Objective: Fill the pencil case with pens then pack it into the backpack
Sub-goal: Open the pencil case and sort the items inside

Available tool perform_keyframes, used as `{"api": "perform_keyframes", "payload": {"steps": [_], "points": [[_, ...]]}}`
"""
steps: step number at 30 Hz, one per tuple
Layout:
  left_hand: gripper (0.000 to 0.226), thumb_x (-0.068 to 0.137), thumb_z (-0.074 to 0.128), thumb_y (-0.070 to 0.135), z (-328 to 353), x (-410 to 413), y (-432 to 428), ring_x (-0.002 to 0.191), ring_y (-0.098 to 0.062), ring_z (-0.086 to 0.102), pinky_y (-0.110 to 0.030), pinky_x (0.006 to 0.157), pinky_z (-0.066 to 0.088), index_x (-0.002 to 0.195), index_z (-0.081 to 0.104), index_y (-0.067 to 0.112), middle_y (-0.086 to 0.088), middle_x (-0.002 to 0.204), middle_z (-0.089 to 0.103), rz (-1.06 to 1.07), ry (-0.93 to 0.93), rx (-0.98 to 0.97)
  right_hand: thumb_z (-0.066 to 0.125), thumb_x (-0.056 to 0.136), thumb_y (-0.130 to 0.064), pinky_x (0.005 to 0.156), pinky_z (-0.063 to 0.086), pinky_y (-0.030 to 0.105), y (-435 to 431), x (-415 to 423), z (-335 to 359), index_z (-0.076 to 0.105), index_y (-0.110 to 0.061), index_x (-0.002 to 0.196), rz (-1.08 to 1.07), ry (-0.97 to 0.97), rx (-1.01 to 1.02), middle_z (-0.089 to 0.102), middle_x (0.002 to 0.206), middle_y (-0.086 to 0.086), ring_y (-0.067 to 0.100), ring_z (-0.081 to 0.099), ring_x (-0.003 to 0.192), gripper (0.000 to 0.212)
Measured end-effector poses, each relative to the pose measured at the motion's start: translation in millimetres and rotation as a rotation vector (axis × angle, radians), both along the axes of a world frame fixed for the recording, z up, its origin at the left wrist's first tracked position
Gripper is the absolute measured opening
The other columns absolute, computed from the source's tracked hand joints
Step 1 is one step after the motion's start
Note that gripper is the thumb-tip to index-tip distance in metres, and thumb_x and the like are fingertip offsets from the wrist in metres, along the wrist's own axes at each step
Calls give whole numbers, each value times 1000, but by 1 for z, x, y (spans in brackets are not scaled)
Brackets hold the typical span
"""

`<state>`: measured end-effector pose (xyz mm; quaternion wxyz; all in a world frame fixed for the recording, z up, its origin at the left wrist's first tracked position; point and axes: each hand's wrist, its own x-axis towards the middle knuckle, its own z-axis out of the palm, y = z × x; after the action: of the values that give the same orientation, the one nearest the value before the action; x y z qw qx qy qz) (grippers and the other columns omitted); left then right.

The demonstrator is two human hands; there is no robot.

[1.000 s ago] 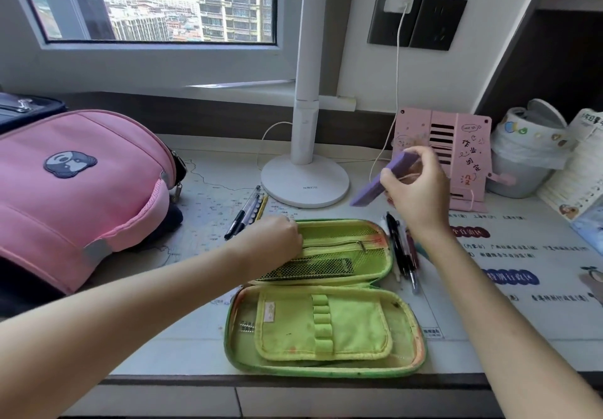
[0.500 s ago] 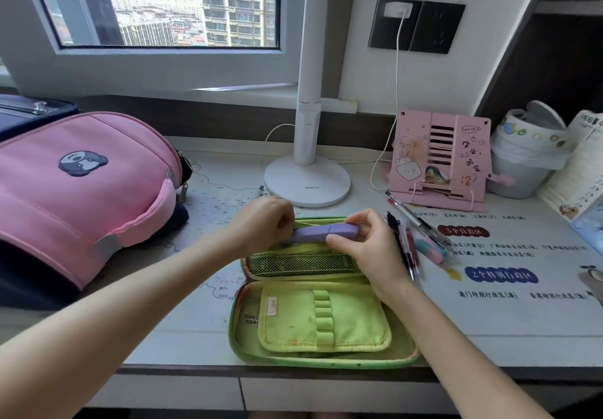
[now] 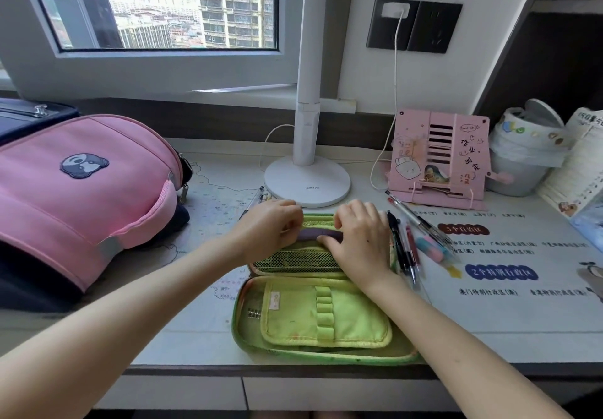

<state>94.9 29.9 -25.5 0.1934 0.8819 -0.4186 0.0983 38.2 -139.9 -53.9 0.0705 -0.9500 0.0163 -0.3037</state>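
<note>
A green pencil case [image 3: 326, 317] lies unzipped and spread flat at the desk's front edge. A purple bar-shaped item [image 3: 315, 233] sits in its far half, above the mesh pocket. My left hand [image 3: 270, 226] has its fingers curled over the item's left end. My right hand [image 3: 360, 239] grips its right end, thumb under it. Several pens [image 3: 404, 249] lie on the desk just right of the case, and two more pens [image 3: 253, 203] lie behind my left hand. The pink backpack [image 3: 78, 190] lies on its side at the left.
A white lamp base [image 3: 306, 182] stands just behind the case, its cable trailing right. A pink book stand [image 3: 437, 157] and a white bin [image 3: 518, 154] stand at the back right. Booklets [image 3: 580, 170] lean at the far right. A printed mat covers the desk.
My right hand brought the purple item down from above the pens into the case's far half. My left hand moved up from the mesh pocket onto the item's left end.
</note>
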Motion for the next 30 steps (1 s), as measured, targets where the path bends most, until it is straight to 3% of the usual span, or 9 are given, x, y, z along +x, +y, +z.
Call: {"api": "perform_keyframes", "payload": {"steps": [4,8,13,16,18,21,25,30], "points": [[10,86,59,17,-9,4,6,81,-14,54,-29,72,49,90,67,15,0,93,64,10,30,14,74,73,-31,71,33,29,-22,-8,5,60,-18,72,58,92,199,57,81,-2,17,48,79,19],[12,84,60,30,-12,-5,-5,76,-11,42,-23,66,30,86,67,20,3,84,60,36,-50,-39,61,86,-18,74,42,28,-62,-24,12,70,-14,84,-11,144,229,69,88,2,19,58,84,10],[23,84,57,36,-10,-28,-66,68,-23,58,-27,60,47,80,61,13,-4,77,68,82,-49,13,56,89,-22,65,41,27,-69,-34,3,65,-12,101,-151,196,282,67,91,4,22,59,79,18],[29,86,53,37,-16,-36,-102,76,-33,61,-30,56,39,78,56,10,-12,81,66,119,-32,171,53,90,-23,60,40,29,-60,-32,-7,58,-10,108,-206,200,307,66,88,8,27,61,82,22],[28,89,51,33,-19,-39,-115,81,-33,62,-31,57,36,85,59,7,-13,88,66,145,-62,245,52,91,-20,59,40,30,-56,-30,-14,58,-9,110,-233,184,332,68,92,11,29,62,85,22],[22,92,46,21,-21,-40,-126,86,-30,63,-31,56,37,95,60,4,-12,97,65,171,-131,325,48,93,-16,70,48,36,-53,-29,-21,60,-7,111,-234,136,370,69,100,14,33,62,94,23],[20,90,42,9,-21,-46,-137,92,-30,62,-32,58,40,99,59,2,-13,103,63,248,-106,360,47,91,-7,81,45,37,-55,-29,-23,59,-2,114,-177,95,377,66,108,17,33,59,103,26],[25,88,41,2,-17,-46,-145,100,-30,59,-34,68,49,104,59,0,-15,109,59,267,-33,435,44,90,-2,79,43,37,-57,-30,-24,59,0,111,-105,69,406,66,103,18,34,58,98,26]]}}
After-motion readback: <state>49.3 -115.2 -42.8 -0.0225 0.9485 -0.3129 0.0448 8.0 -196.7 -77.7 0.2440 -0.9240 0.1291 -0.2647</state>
